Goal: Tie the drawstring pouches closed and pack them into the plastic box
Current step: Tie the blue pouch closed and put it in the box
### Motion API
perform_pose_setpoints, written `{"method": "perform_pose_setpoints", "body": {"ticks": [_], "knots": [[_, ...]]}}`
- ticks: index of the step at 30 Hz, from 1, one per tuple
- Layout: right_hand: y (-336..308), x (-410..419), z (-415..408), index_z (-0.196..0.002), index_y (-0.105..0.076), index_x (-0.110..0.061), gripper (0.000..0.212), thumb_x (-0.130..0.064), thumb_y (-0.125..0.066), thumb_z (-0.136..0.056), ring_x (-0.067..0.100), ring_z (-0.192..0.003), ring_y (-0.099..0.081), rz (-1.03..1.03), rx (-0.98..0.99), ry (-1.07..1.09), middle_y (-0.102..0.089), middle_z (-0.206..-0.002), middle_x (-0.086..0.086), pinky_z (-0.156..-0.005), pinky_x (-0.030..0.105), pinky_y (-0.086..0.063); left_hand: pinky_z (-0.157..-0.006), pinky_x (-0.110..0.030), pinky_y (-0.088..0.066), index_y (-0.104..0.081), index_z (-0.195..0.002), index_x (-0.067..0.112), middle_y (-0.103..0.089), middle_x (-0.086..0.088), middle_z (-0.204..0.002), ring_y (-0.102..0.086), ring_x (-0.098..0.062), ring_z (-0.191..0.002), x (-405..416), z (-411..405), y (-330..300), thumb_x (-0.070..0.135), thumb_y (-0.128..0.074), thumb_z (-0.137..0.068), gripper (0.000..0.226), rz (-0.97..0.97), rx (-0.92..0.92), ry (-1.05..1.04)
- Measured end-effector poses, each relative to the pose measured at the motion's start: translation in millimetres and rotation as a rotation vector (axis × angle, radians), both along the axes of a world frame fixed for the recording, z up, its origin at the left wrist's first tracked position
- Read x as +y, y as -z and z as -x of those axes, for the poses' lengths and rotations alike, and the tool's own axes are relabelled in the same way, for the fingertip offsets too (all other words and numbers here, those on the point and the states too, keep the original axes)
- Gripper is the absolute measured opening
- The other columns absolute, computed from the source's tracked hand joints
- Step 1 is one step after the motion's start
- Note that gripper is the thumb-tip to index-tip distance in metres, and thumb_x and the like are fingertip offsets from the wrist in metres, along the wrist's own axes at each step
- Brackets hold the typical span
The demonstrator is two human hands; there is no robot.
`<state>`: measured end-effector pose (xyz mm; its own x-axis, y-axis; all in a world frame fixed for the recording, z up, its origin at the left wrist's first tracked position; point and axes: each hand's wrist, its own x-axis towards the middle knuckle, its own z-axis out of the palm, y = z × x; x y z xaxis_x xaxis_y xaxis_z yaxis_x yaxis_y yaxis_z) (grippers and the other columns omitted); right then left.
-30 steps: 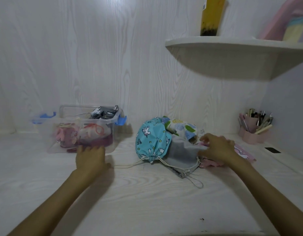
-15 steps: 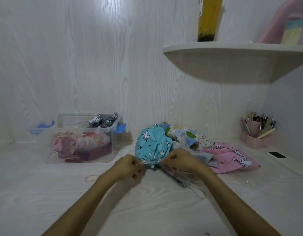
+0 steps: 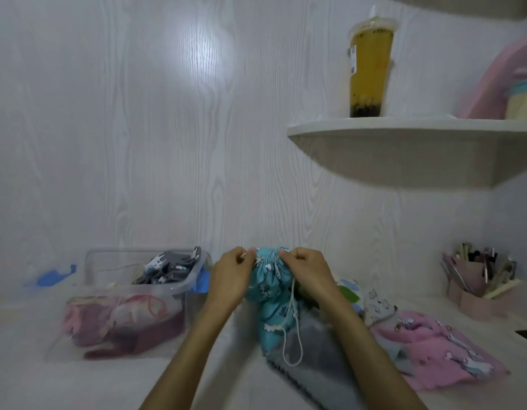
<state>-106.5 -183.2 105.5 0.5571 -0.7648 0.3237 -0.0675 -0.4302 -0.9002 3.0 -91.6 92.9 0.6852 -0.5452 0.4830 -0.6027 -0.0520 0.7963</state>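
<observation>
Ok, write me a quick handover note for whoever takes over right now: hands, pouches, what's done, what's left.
Left hand and right hand: each pinches the drawstring at the gathered neck of the blue pouch, held upright above the table.
Plastic box, left of the hands, already holds several pouches.
Unpacked: grey pouch under the blue one, pink pouch to its right, patterned ones behind.
Left: finish the blue pouch's knot, box it, then tie and pack the rest.

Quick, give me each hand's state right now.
Left hand: pinches the cord at the neck of the blue pouch.
Right hand: pinches the pouch's gathered neck.
</observation>
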Motion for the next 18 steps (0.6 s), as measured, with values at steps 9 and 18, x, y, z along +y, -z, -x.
{"method": "perform_pose_setpoints", "body": {"ticks": [9, 18], "knots": [[-2.2, -22.3, -3.2, -0.061, -0.055, -0.012, 0.032, -0.029, -0.066, -0.086, 0.002, -0.04, -0.047, -0.126, -0.025, -0.108, -0.054, -0.048, -0.005, -0.048, 0.016, -0.037, -0.061, -0.019, -0.036, -0.052, -0.073, 0.013, -0.051, 0.004, -0.072, -0.047, -0.006, -0.068, -16.0, -18.8, 21.6, 0.033, -0.047, -0.097, 0.031, 0.185, -0.33, -0.151], [-0.5, -29.5, 8.1, -0.062, -0.061, -0.013, 0.029, -0.032, -0.069, -0.083, 0.003, -0.064, -0.055, 0.096, 0.132, 0.115, -0.064, -0.066, -0.006, -0.058, 0.021, -0.039, -0.051, -0.019, -0.031, -0.062, -0.074, 0.02, -0.053, 0.008, -0.066, -0.048, -0.006, -0.064, -6.6, -29.8, 21.5, 0.044, -0.046, -0.094, 0.035, -0.072, -0.545, -0.161]]}}
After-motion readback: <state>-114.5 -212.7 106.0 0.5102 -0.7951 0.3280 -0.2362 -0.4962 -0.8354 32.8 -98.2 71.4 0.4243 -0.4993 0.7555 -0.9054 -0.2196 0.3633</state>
